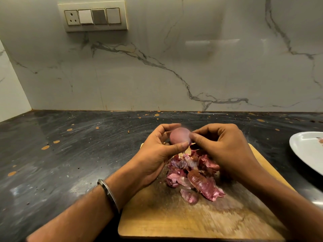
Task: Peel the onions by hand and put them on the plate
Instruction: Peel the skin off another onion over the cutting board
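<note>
nearest to me is the wooden cutting board [174, 222], lying flat on the dark speckled counter [52, 154], its near edge close under my view and its far end running back beneath both hands. behind the counter i see the white marbled wall [174, 67] with a switch panel [95, 16] high on the left. at the right edge a white plate [304, 151] sits on the counter, well apart from the board, only partly in view. on the middle of the board lies a heap of purple onion peels [194, 177], loose and crumpled. above the far end of the board i hold the onion [180, 136] up off the wood, between the two hands; it looks pale pink and smooth, blurred, with its long axis running roughly left to right. my left hand [157, 147] curls round it, fingers over the top and thumb under the near side. my right hand [220, 145] has its fingertips pinching at the onion's right end. a metal bangle [108, 194] sits on my left wrist.
</note>
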Tool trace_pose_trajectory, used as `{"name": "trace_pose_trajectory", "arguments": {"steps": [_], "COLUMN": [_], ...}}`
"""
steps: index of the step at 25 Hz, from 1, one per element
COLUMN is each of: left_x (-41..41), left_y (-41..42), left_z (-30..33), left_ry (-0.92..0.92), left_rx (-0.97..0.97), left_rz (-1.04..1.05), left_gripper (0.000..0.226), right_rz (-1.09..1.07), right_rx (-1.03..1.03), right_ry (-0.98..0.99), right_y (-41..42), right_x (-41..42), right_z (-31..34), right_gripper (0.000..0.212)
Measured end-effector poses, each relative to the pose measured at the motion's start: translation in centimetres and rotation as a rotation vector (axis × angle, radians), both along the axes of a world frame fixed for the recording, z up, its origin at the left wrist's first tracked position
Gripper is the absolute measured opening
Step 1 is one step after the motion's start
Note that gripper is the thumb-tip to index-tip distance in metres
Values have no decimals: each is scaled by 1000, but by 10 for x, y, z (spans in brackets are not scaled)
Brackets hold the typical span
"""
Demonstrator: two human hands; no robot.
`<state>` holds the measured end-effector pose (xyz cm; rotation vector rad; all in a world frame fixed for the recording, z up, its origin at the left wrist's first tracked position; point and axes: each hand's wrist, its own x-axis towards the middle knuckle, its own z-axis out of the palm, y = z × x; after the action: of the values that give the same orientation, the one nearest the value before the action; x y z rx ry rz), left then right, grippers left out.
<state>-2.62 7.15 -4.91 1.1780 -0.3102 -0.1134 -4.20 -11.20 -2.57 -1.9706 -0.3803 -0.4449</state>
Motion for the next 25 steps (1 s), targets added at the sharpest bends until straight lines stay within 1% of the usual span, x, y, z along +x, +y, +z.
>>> {"name": "trace_pose_trajectory", "arguments": {"steps": [3,6,9,13,17,22,25], "left_x": [-1,-2,-2,-2,0,-1,-1], "left_y": [-1,-4,-5,-6,-6,-8,-9], "left_z": [-2,-3,-4,-7,-10,-11,-10], "left_ry": [-21,-35,-69,-128,-171,-176,-157], "left_rx": [16,37,99,177,214,234,212], "left_rz": [-5,11,35,52,70,68,50], "left_gripper": [61,60,56,58,60,59,61], "right_rz": [-15,-15,-30,-80,-95,-114,-139], "right_rx": [-55,-96,-123,-207,-210,-213,-228], "right_ry": [-52,-79,-104,-164,-176,-194,-225], "right_y": [1,2,3,6,7,8,9], "right_x": [-1,-2,-3,-4,-4,-5,-6], "right_z": [-1,-1,-2,-4,-3,-2,-3], "right_gripper": [12,10,8,10,7,6,8]}}
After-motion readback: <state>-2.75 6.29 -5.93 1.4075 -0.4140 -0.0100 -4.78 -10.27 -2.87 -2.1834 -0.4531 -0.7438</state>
